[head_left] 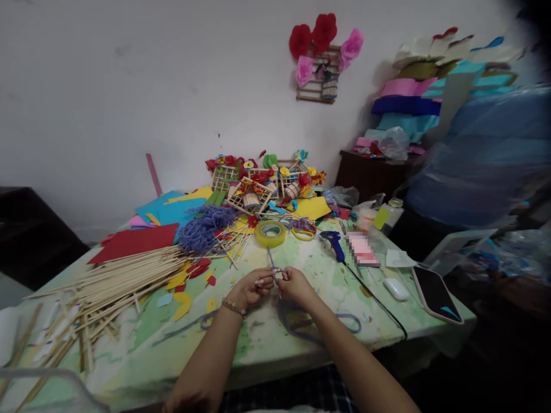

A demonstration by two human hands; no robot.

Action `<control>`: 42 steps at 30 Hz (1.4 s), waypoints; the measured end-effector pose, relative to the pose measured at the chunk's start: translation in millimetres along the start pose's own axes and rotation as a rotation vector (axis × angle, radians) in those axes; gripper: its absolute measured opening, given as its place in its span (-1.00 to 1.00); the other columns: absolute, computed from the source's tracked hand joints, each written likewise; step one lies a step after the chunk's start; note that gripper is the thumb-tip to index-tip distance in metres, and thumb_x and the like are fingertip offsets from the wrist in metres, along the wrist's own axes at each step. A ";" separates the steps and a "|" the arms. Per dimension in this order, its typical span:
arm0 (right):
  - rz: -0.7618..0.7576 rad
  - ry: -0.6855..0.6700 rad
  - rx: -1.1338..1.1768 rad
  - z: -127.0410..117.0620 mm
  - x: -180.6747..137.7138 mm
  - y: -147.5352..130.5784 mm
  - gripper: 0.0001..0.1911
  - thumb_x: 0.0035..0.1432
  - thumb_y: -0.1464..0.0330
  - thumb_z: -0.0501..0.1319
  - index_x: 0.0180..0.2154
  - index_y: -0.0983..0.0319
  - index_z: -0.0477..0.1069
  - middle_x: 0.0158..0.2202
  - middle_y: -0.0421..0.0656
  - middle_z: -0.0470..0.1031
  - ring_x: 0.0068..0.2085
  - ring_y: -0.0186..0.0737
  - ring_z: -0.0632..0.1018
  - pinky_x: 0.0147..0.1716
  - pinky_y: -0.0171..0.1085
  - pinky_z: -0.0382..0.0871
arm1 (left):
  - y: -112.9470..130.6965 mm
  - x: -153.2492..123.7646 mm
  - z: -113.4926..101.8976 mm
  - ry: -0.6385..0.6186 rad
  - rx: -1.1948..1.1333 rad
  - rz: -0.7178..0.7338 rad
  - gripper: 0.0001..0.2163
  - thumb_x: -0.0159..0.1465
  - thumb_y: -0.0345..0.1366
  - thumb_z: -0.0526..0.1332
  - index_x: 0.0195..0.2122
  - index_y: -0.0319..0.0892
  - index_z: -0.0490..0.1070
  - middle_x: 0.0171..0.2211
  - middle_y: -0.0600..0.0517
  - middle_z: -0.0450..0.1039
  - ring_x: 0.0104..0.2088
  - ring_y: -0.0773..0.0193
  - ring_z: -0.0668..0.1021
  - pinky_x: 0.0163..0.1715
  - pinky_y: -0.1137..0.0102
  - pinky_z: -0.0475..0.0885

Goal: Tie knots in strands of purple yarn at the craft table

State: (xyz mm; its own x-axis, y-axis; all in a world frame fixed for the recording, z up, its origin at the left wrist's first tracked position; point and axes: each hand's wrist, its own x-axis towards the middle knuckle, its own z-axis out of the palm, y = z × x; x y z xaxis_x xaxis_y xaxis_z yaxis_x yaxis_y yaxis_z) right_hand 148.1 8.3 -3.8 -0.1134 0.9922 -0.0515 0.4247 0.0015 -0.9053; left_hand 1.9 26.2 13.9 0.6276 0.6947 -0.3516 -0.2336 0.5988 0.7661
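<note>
Close together over the front middle of the table, my left hand (258, 285) and my right hand (296, 287) pinch a purple-blue length of yarn (297, 330). Its strand runs from between my fingertips up toward a roll of clear yellowish tape (270, 234). Loose loops of the same yarn lie on the cloth on both sides, partly behind my forearms. Whether a knot sits between my fingers is too small to tell. Beyond my left hand lies a tangled heap of purple-blue yarn (204, 229).
Many thin wooden sticks (129, 275) spread on the left beside red card (133, 244). Small stick trellises with felt flowers (252, 192) crowd the back. To the right lie yellow-handled scissors (303, 233), a blue glue gun (333, 245) with its cord, and a phone (437, 293).
</note>
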 end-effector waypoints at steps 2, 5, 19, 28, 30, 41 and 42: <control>-0.008 -0.005 -0.014 -2.6 -4.7 -0.7 -0.77 -0.10 0.39 0.11 -0.58 0.19 0.01 -0.74 -0.34 0.19 -0.65 -0.40 0.21 -0.63 -0.37 -0.02 | -3.1 1.1 1.9 0.004 0.047 -0.006 -0.93 0.14 -0.38 0.11 -0.46 -0.26 0.27 -0.82 0.26 -0.10 -0.78 0.57 -0.08 -0.76 0.63 -0.14; -0.010 -0.025 -0.017 -9.3 -13.1 -3.1 -0.75 -0.07 0.34 0.12 -0.59 0.18 0.01 -0.73 -0.31 0.22 -0.65 -0.37 0.22 -0.62 -0.35 0.01 | -3.8 -0.6 4.9 0.033 0.128 -0.004 -0.86 0.15 -0.31 0.10 -0.51 -0.22 0.20 -0.83 0.27 -0.12 -0.78 0.56 -0.09 -0.76 0.63 -0.12; 0.057 0.043 -0.330 -127.4 -82.7 21.9 -0.71 -0.07 0.22 0.11 -0.62 0.20 0.04 -0.65 -0.30 0.09 -0.57 -0.34 0.19 -0.56 -0.33 0.05 | -17.8 -3.0 11.0 0.353 0.664 0.026 -0.78 -0.08 -0.43 0.05 -0.80 -0.15 0.06 -0.90 0.19 -0.06 -0.84 0.48 0.03 -0.77 0.48 -0.18; -0.160 0.131 -0.733 -120.6 -76.1 -12.2 -0.54 -0.17 0.29 0.26 -0.14 0.23 0.33 -0.01 0.05 0.26 0.02 0.03 0.26 -0.08 -0.10 0.15 | -17.2 -2.2 10.2 0.310 0.709 0.019 -0.82 -0.06 -0.38 0.06 -0.75 -0.17 0.07 -0.86 0.20 -0.03 -0.82 0.50 0.04 -0.76 0.49 -0.12; -0.352 -0.105 -0.480 -73.5 -45.5 -20.7 -0.58 -0.04 0.36 0.15 -0.06 0.23 0.28 0.01 -0.01 0.27 0.03 -0.12 0.28 -0.02 -0.18 0.13 | -17.4 -2.0 10.8 0.300 0.707 0.029 -0.83 -0.04 -0.36 0.06 -0.72 -0.17 0.08 -0.85 0.21 -0.01 -0.81 0.50 0.06 -0.75 0.49 -0.09; 0.168 -0.141 0.205 -6.4 20.6 -9.8 -0.57 -0.13 0.53 0.15 -0.12 0.27 0.23 -0.46 -0.23 0.38 -0.54 -0.43 0.34 -0.57 -0.43 0.14 | -24.8 1.1 9.6 0.373 0.704 0.074 -0.85 -0.01 -0.38 0.05 -0.67 -0.17 0.09 -0.83 0.20 0.01 -0.80 0.49 0.07 -0.74 0.48 -0.11; 0.187 -0.127 0.242 -11.7 18.7 -8.7 -0.64 -0.11 0.47 0.17 -0.17 0.27 0.27 -0.48 -0.23 0.38 -0.55 -0.44 0.32 -0.60 -0.44 0.11 | -24.5 -0.2 9.8 0.376 0.710 0.080 -0.85 -0.01 -0.37 0.05 -0.68 -0.17 0.09 -0.83 0.20 0.02 -0.80 0.49 0.07 -0.74 0.48 -0.11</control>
State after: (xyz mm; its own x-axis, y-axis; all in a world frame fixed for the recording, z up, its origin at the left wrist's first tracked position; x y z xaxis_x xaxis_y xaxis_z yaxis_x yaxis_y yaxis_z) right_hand 152.8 28.3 8.1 -0.1707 0.9490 -0.2650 0.2250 -0.2243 -0.9482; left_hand 14.8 7.5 0.5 0.3076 0.8878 -0.3423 0.3401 0.2333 0.9110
